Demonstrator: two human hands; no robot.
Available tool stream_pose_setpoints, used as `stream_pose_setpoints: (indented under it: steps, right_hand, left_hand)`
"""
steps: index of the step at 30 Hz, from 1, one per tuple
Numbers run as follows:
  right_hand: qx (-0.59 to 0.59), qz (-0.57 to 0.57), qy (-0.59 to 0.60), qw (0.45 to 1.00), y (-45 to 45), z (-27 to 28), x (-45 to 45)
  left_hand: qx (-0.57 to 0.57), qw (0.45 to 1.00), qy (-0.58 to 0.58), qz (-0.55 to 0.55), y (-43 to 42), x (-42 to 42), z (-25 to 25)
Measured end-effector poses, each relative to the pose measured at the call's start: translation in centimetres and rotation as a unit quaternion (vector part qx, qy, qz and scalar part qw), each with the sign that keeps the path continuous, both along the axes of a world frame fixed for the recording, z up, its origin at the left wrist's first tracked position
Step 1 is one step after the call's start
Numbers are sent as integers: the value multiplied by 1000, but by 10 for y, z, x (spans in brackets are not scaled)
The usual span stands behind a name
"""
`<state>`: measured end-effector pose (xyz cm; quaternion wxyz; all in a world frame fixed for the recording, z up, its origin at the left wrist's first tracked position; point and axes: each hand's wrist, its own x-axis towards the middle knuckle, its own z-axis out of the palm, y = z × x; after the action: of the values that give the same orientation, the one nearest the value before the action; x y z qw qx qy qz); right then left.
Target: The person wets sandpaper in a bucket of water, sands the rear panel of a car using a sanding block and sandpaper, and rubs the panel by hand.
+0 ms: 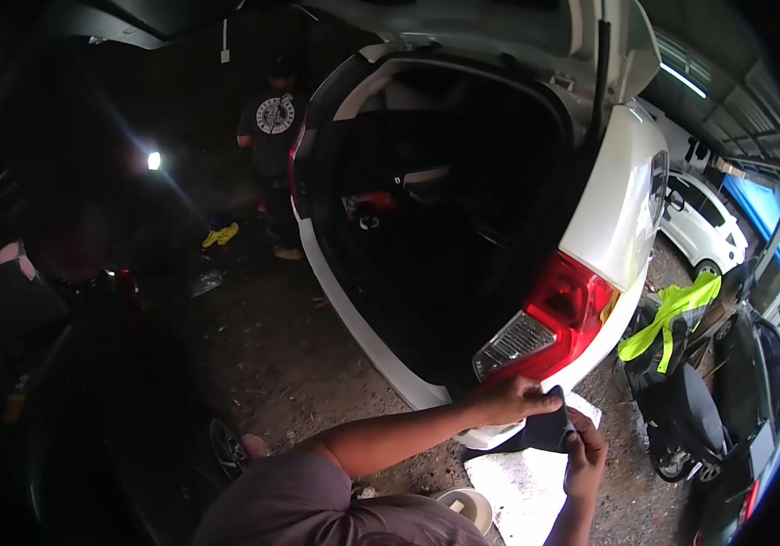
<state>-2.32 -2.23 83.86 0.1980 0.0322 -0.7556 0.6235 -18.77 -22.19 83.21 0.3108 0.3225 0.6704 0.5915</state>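
Observation:
My left hand (522, 400) is closed, pinching the upper edge of a small dark flat piece (550, 429). My right hand (587, 450) grips the same piece at its right side, so it stretches between both hands. Its exact kind is too dark to make out. Just beyond the hands is the rear corner of a white car (603, 218), whose tailgate is raised. The red and clear tail light (576, 296) sits directly above my left hand. A bright white sheet (519, 496) lies on the ground below the hands.
A round pale tub (476, 502) stands by the sheet. To the right is a scooter (681, 409) with a neon-yellow garment (672, 314) over it. Another person (273, 136) stands beyond the car, facing away. A lamp (154, 161) shines at left; yellow gloves (220, 236) lie on the ground.

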Motion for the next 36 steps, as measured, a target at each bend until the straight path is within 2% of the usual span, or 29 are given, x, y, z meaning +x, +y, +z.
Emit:
stream_pose_setpoints:
  steps: [1, 3, 4, 5, 6, 8, 11, 12, 13, 14, 15, 17, 18, 19, 20, 21, 22, 24, 26, 28, 29, 30, 32, 33, 34, 36]
  right_hand:
    - [3, 4, -5, 1000, -16, 6, -3]
    - [35, 7, -19, 999, -39, 9, -6]
    - [41, 8, -28, 999, -55, 15, -7]
    - [7, 7, -48, 999, -65, 7, -12]
    - [55, -17, -50, 997, -78, 8, -14]
    - [185, -41, -62, 980, -99, 7, -19]
    - [215, -27, -75, 973, -121, -13, -24]
    - [210, -27, -76, 974, -127, -22, -26]
    - [184, -18, -76, 980, -148, -3, -24]
    - [185, -20, -77, 980, -150, -8, -25]
    - [142, -14, -96, 985, -150, -15, -26]
    - [100, -9, -117, 988, -158, -12, -27]
    - [118, -6, -137, 983, -161, -5, -28]
    - [136, -4, -159, 978, -165, 4, -27]
    - [135, -7, -161, 978, -168, 10, -26]
    - [97, 14, -182, 978, -170, 15, -25]
    - [59, 34, -202, 977, -170, 18, -23]
    - [25, 45, -211, 976, -158, 7, -20]
    - [20, 65, -211, 975, -150, 0, -20]
    - [-41, 36, -210, 976, -152, 3, -20]
    - [-74, 22, -218, 973, -152, 6, -20]
    - [-108, 6, -226, 968, -154, 10, -18]
    - [-35, -30, -237, 970, -148, 9, -17]
    - [1, -48, -227, 973, -158, 17, -17]
    - [44, -65, -238, 968, -161, 22, -17]
    - [97, -80, -260, 957, -159, 25, -16]
  left_hand:
    - [4, 1000, 2, -1, -11, 1, -3]
    - [96, 979, -180, -19, -36, 2, -12]
    - [97, 979, -180, -20, -46, 3, -18]
    - [145, 967, -208, -17, -56, 2, -25]
    - [192, 953, -235, -14, -65, 1, -31]
    - [182, 949, -255, -23, -81, 1, -41]
    - [254, 901, -351, 23, -100, 11, -44]
    - [254, 900, -353, 20, -104, 11, -50]
    - [281, 900, -332, 11, -108, 11, -56]
    - [309, 899, -310, 2, -110, 11, -61]
    - [309, 899, -311, 0, -112, 9, -65]
    - [280, 938, -196, 48, -123, 11, -60]
    - [280, 938, -199, 46, -130, 8, -58]
    - [206, 974, -70, 69, -139, 4, -51]
    - [129, 986, 61, 89, -145, 2, -48]
    - [140, 977, 123, 105, -147, -2, -52]
    - [141, 977, 121, 102, -148, -8, -61]
    - [163, 980, -100, -45, -149, -18, -78]
    - [172, 981, -88, -36, -161, -10, -55]
    - [156, 987, -45, -13, -165, -8, -49]
    - [194, 975, -112, -13, -163, -7, -52]
    - [187, 978, -93, -4, -164, -9, -54]
    - [254, 961, -109, 8, -158, -6, -60]
    - [241, 955, -168, -32, -163, -6, -58]
    - [243, 964, -106, -30, -166, -2, -51]
    - [173, 981, -93, -5, -168, -1, -46]
